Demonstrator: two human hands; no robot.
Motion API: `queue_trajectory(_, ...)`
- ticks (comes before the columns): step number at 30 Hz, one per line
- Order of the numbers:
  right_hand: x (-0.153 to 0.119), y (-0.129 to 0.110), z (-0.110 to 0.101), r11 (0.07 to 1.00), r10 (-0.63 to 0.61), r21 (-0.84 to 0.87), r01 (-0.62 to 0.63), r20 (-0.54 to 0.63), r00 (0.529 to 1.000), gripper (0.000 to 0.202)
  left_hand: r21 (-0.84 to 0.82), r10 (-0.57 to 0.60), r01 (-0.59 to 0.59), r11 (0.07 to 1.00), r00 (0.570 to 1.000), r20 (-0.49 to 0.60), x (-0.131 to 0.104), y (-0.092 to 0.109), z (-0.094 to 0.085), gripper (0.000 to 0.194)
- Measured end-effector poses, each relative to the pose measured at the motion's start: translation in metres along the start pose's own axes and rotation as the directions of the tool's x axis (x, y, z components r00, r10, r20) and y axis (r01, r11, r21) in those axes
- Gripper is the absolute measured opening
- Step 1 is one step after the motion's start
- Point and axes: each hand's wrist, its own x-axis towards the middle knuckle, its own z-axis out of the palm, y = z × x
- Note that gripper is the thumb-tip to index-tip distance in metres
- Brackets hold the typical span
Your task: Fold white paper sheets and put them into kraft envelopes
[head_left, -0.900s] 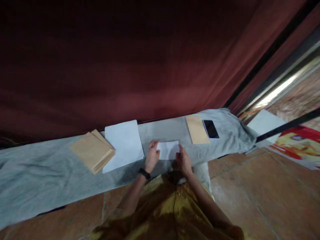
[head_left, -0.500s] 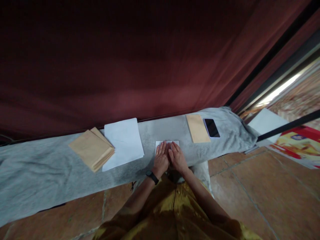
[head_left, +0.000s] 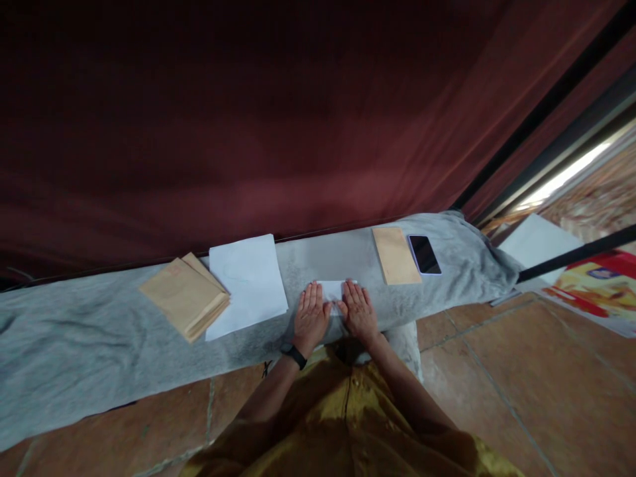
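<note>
A small folded piece of white paper (head_left: 332, 291) lies on the grey cloth in front of me. My left hand (head_left: 312, 317) rests flat on its left end, fingers stretched forward. On the right end lies my right hand (head_left: 358, 313), also flat with straight fingers. Both thumbs point inward over the paper's near part, and the middle of it shows between them. The hands cover its two ends. A dark watch band (head_left: 297, 356) circles my left wrist.
Left of my hands are a stack of white sheets (head_left: 248, 285) and overlapping brown envelopes (head_left: 183, 295). To the right lie a single brown envelope (head_left: 396, 255) and a phone (head_left: 424, 254). The long grey cloth (head_left: 89, 344) runs along a dark red curtain (head_left: 298, 132).
My hands have spread apart from the middle of the paper toward its left and right ends. More of the paper's middle now shows.
</note>
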Motion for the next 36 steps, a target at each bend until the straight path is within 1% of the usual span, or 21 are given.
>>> queue_trajectory(4,-0.001,0.009,-0.001,0.999,0.027,-0.040,-0.027,-0.001,1.000,0.059,0.005,-0.068,0.068,0.998,0.998,-0.006,-0.005,0.000,-0.003,0.066)
queue_trajectory(7,-0.003,0.014,-0.002,0.998,0.039,-0.056,-0.039,-0.005,0.999,0.060,0.008,-0.105,0.105,0.994,0.994,-0.023,-0.008,0.001,-0.005,0.066)
queue_trajectory(13,-0.007,0.019,-0.002,0.995,0.061,-0.076,-0.062,-0.018,0.998,0.057,0.011,-0.138,0.138,0.990,0.990,-0.043,-0.013,-0.002,-0.005,0.062)
queue_trajectory(16,-0.007,0.019,-0.001,0.995,0.069,-0.074,-0.071,-0.028,0.997,0.057,-0.002,-0.152,0.152,0.988,0.986,-0.068,-0.013,0.002,-0.005,0.061)
queue_trajectory(17,-0.007,0.019,0.000,0.995,0.069,-0.072,-0.071,-0.030,0.997,0.057,-0.011,-0.140,0.140,0.990,0.987,-0.076,-0.013,0.004,-0.005,0.060)
queue_trajectory(19,-0.007,0.019,0.001,0.995,0.066,-0.067,-0.068,-0.033,0.997,0.057,-0.031,-0.077,0.075,0.997,0.994,-0.078,-0.010,0.012,-0.004,0.060)
queue_trajectory(22,-0.007,0.019,0.002,0.996,0.066,-0.053,-0.068,-0.036,0.997,0.057,-0.050,0.053,-0.055,0.997,0.998,-0.036,-0.003,0.023,0.000,0.059)
queue_trajectory(24,-0.007,0.020,0.002,0.997,0.071,-0.041,-0.072,-0.034,0.997,0.057,-0.055,0.097,-0.098,0.994,0.995,-0.007,0.002,0.028,0.003,0.059)
queue_trajectory(28,-0.005,0.018,-0.003,0.996,0.092,-0.017,-0.092,-0.006,0.996,0.056,-0.058,0.097,-0.097,0.994,0.995,-0.003,0.008,0.028,0.010,0.060)
queue_trajectory(31,0.002,0.007,-0.007,0.995,0.099,0.026,-0.100,0.023,0.995,0.055,-0.055,0.094,-0.094,0.994,0.996,0.007,0.008,0.026,0.012,0.060)
queue_trajectory(33,0.008,-0.004,-0.008,0.996,0.047,0.078,-0.051,0.052,0.998,0.056,-0.052,0.107,-0.106,0.993,0.994,0.026,0.008,0.025,0.011,0.060)
queue_trajectory(36,0.014,-0.020,-0.008,0.987,-0.069,0.152,0.055,0.088,0.994,0.056,-0.054,0.147,-0.145,0.988,0.988,0.040,0.006,0.024,0.009,0.062)
